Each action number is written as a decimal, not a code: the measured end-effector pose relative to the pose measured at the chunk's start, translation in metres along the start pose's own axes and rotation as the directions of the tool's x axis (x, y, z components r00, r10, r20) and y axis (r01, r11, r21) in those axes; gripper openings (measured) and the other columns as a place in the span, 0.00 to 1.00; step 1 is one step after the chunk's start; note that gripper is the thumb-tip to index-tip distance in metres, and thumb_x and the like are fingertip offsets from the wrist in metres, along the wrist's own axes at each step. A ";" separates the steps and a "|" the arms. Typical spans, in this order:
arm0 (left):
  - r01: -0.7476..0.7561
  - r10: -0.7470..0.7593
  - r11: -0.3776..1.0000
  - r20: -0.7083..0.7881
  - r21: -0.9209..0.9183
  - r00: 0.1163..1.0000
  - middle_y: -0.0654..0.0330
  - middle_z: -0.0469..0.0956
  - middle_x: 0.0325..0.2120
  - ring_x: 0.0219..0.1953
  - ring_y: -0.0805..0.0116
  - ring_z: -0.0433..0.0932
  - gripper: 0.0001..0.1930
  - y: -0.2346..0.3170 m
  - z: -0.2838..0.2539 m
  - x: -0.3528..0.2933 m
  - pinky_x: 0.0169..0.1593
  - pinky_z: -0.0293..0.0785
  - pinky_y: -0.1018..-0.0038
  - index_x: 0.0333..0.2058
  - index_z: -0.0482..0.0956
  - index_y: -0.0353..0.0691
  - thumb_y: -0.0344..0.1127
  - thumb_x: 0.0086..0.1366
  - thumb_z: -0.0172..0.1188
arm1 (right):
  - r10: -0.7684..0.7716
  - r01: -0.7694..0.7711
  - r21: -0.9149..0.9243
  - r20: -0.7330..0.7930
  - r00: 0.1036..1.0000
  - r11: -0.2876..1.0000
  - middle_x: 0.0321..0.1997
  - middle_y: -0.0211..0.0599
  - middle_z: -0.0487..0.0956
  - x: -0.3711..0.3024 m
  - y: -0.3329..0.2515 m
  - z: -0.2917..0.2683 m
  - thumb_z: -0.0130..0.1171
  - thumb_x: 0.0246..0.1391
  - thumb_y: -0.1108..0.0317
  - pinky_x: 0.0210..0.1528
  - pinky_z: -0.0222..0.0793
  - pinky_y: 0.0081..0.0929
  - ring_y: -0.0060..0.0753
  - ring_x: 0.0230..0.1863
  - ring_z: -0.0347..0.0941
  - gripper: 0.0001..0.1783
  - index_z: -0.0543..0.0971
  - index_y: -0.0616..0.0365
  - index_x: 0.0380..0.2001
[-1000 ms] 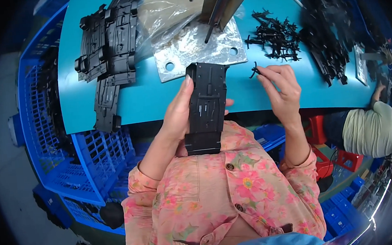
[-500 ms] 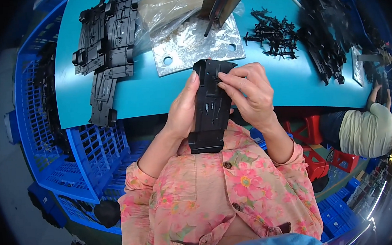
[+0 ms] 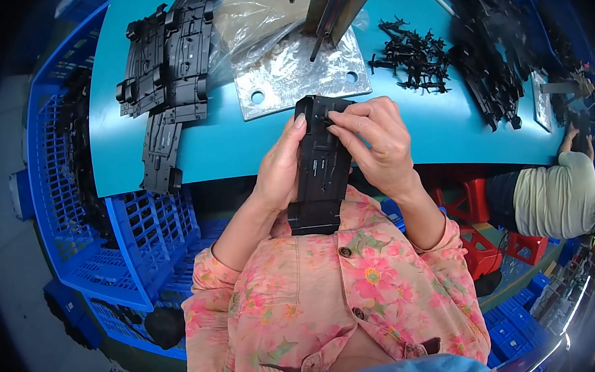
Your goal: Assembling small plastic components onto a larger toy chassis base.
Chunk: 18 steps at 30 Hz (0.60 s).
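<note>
A long black moulded plastic chassis plate [image 3: 319,174] is held upright in front of my chest, just off the table's near edge. My left hand [image 3: 281,168] is closed round its left side, the thumb lying along the upper left edge. Thumb and fingertips of my right hand [image 3: 378,141] are pinched together against the plate's upper part. Whatever sits between those fingertips is hidden; only a dark bit shows there.
On the turquoise table [image 3: 232,149] lie stacked black chassis plates [image 3: 166,70], a metal base plate [image 3: 303,74] with an upright post, a pile of small black parts [image 3: 413,58] and more long black parts [image 3: 491,66]. A blue crate [image 3: 136,268] stands left; a co-worker [image 3: 554,201] is at right.
The view has shifted slightly. Both hands keep the same hold on the plate, and the right fingertips stay pressed at its upper part.
</note>
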<state>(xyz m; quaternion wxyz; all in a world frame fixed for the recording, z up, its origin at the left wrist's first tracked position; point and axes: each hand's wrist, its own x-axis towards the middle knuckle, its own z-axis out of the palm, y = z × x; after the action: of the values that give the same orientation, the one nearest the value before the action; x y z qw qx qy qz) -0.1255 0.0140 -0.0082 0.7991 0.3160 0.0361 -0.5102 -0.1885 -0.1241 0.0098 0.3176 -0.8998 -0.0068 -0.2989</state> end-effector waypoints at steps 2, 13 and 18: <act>-0.011 0.011 1.000 -0.007 0.009 1.000 0.54 0.71 0.36 0.32 0.68 0.76 0.19 -0.002 0.000 0.001 0.33 0.77 0.74 0.50 0.57 0.41 0.45 0.66 0.31 | -0.037 0.038 -0.013 0.048 0.998 0.999 0.25 0.33 0.73 0.001 0.002 -0.003 0.62 0.32 0.79 0.30 0.61 0.25 0.33 0.27 0.66 0.16 0.77 0.60 0.31; 0.103 -0.103 0.995 -0.043 0.000 0.994 0.52 0.71 0.39 0.38 0.56 0.75 0.27 0.002 0.003 -0.007 0.36 0.75 0.69 0.50 0.61 0.33 0.52 0.65 0.32 | 0.415 -0.414 -0.353 -0.078 0.907 0.839 0.26 0.40 0.74 -0.035 0.056 -0.065 0.58 0.44 0.73 0.24 0.65 0.21 0.29 0.20 0.69 0.08 0.74 0.63 0.30; 0.095 -0.094 0.994 -0.026 0.049 0.995 0.52 0.71 0.40 0.38 0.57 0.75 0.27 0.006 -0.001 -0.005 0.36 0.75 0.70 0.50 0.60 0.34 0.51 0.65 0.30 | 0.496 -0.481 -0.234 0.009 0.868 0.845 0.27 0.41 0.74 -0.040 0.055 -0.074 0.55 0.46 0.75 0.26 0.66 0.22 0.33 0.24 0.71 0.12 0.75 0.60 0.38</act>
<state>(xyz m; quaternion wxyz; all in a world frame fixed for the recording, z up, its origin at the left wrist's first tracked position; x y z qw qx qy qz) -0.1228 0.0205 -0.0046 0.7653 0.3399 0.0478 -0.5445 -0.2495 -0.2033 0.0024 0.2791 -0.9116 0.2453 -0.1759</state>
